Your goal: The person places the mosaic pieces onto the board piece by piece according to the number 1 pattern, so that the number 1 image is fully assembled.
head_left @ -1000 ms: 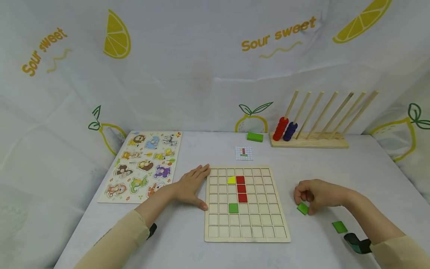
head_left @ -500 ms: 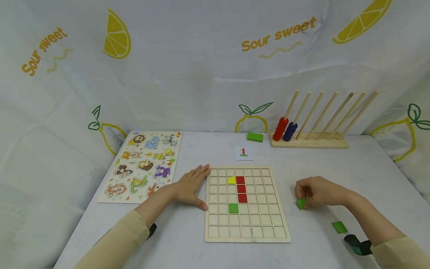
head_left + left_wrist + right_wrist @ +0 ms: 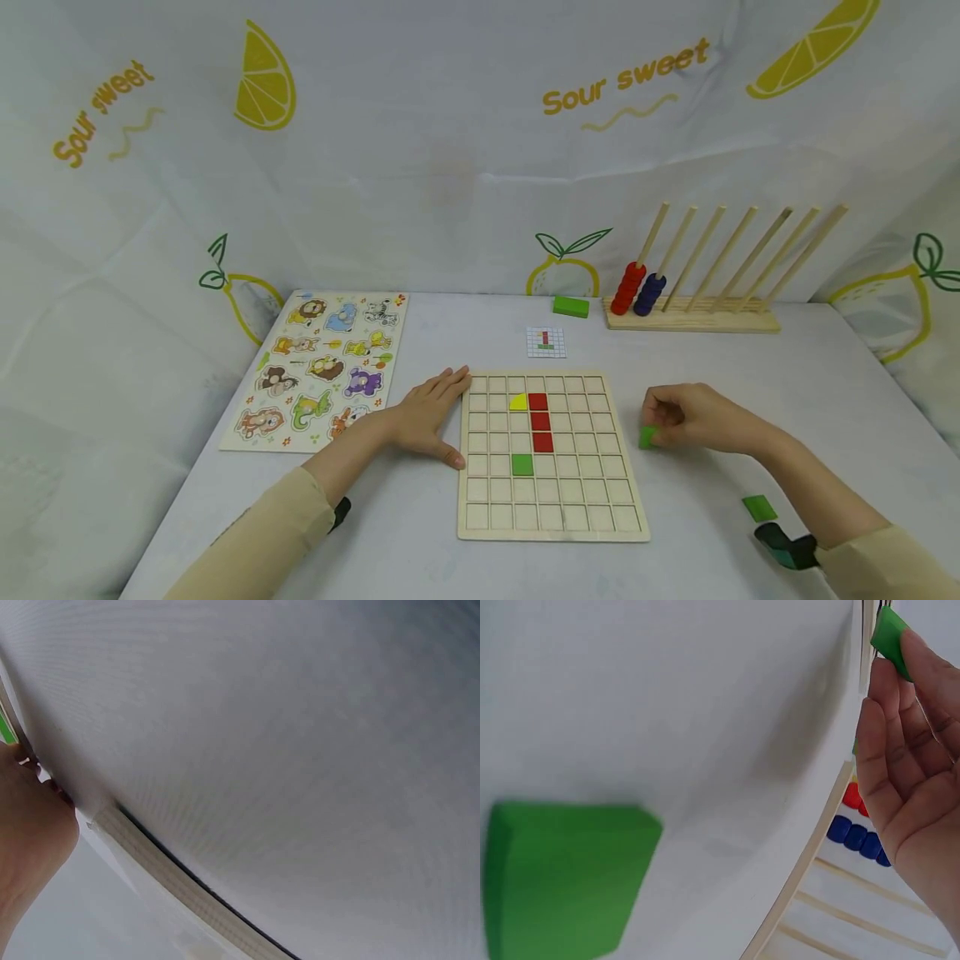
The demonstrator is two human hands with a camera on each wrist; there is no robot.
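Observation:
A wooden grid board (image 3: 575, 492) lies on the table before me. In its cells sit three red squares (image 3: 541, 422) in a column, a yellow quarter-round piece (image 3: 518, 402) and one green square (image 3: 522, 465). My left hand (image 3: 423, 421) rests at the board's left edge, fingers straight and thumb spread against the side. Right of the board, my right hand (image 3: 690, 418) pinches a green square tile (image 3: 889, 639) between thumb and fingertips, held above the table. Another green tile (image 3: 760, 507) lies near the right wrist, large in the right wrist view.
Behind the board lies a small pattern card (image 3: 546, 342). A green block (image 3: 571, 307) and a wooden rod abacus (image 3: 693, 320) with red and blue beads stand at the back. An animal puzzle board (image 3: 300, 437) lies left, partly behind my left forearm.
My right hand has picked the green tile up off the table and moved it left toward the board. The left hand stays in place.

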